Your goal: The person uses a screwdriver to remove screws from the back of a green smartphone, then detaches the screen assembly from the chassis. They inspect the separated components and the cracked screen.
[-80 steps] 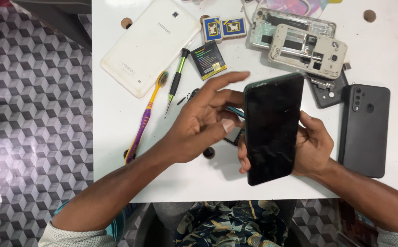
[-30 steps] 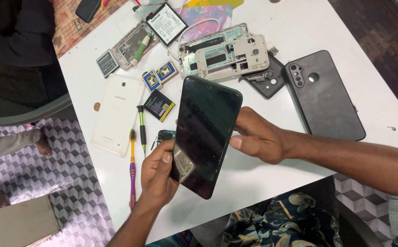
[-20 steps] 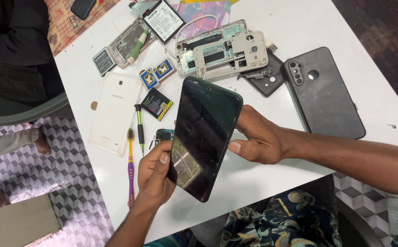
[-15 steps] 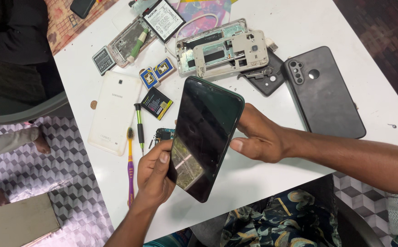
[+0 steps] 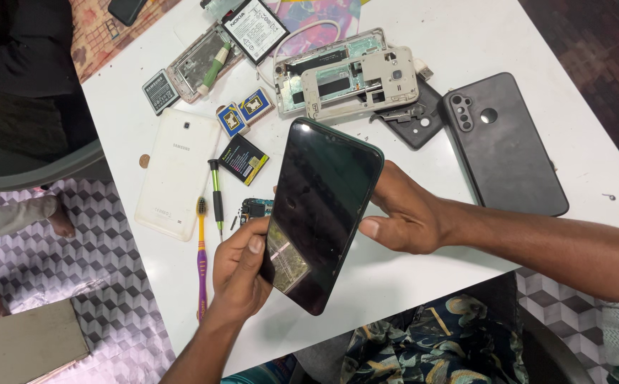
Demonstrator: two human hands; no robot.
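Item: black smartphone (image 5: 320, 213), held screen-up above the white worktop (image 5: 594, 178), tilted, its top end toward the far side and its bottom end toward the person. Handling, by judgement: light for its size, stiff and flat, with a glossy glass face likely to be slippery and fragile; best taken by the long edges or the corners, with pressure kept off the middle of the glass. Grip: the left hand (image 5: 242, 274) closes on the lower left edge, thumb laid on the glass; the right hand (image 5: 405, 217) closes on the right edge about midway, thumb on the rim, the other digits behind the body. Appearance: dark unlit screen, rounded corners, thin dark green frame visible along the top, pale reflections in the lower part of the glass. Nearby on the worktop: black phone back cover (image 5: 505, 142) to the right, well apart; stripped phone frames (image 5: 348, 75) beyond the top end; white tablet shell (image 5: 178, 171), green-handled screwdriver (image 5: 216, 195) and yellow-and-purple toothbrush (image 5: 201, 259) to the left; small battery (image 5: 243, 159) just beside the upper left corner.
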